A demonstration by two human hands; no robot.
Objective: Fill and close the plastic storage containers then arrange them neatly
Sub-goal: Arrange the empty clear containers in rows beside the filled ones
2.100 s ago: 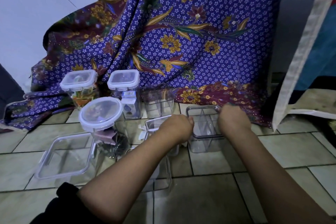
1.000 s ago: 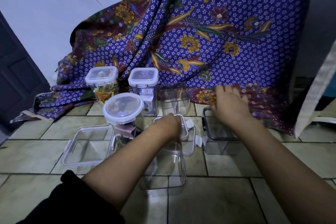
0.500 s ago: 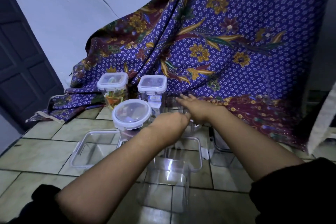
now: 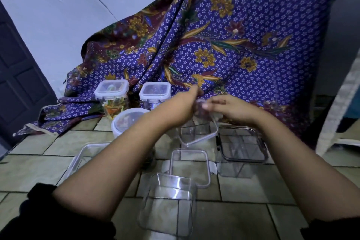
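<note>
Both hands meet above the floor on one clear, tilted plastic container (image 4: 196, 132): the left hand (image 4: 180, 108) is curled around its upper left edge, and the right hand (image 4: 231, 110) pinches its upper right rim with bent fingers. The container hangs over the pale green tiled floor (image 4: 243, 187) with its open mouth tipped toward the camera. Just below it lies a clear square lid with side clips (image 4: 191, 167), and nearer still stands an empty clear rectangular container (image 4: 169, 204). To the right sits an empty clear square container with a dark rim (image 4: 242, 150). To the left, partly behind the left forearm, are a round white-lidded jar (image 4: 126, 122) and a flat clear lid (image 4: 81, 160). Further back, two lidded square containers (image 4: 112, 94) (image 4: 154, 92) stand against a purple floral batik cloth (image 4: 243, 35) draped down onto the tiles. Behind the cloth rises a pale grey wall (image 4: 78, 6), with a dark panelled door (image 4: 19, 80) at the left.
</note>
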